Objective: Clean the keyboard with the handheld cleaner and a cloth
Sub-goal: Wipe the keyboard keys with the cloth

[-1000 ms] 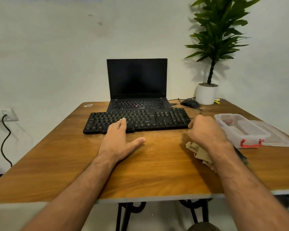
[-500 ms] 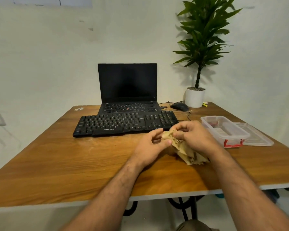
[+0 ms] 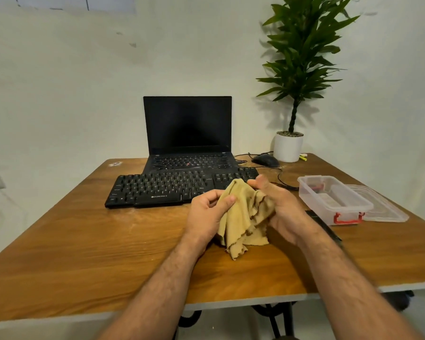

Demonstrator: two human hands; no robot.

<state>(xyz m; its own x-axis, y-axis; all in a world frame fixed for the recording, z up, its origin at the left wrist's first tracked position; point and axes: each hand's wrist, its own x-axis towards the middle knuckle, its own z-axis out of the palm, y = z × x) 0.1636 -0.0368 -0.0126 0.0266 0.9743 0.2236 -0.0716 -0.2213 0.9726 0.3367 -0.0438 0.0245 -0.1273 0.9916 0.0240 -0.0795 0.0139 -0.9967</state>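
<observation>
Above wooden surface [image 3: 84, 241], just before black full-size plastic keyboard [image 3: 167, 187], crumpled tan fabric cloth [image 3: 243, 217] hung between hands. Left hand [image 3: 206, 214] pinched one edge; right hand [image 3: 280, 212] curled round other. Best gather into flat pad, wipe along key rows lightly. Clear plastic box [image 3: 334, 200] sat open, contents indistinct, lid [image 3: 383, 207] beside.

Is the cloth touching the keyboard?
Cannot tell. In the head view, the cloth, held by both hands, overlaps the keyboard edge, so any gap between them is hidden.
</observation>
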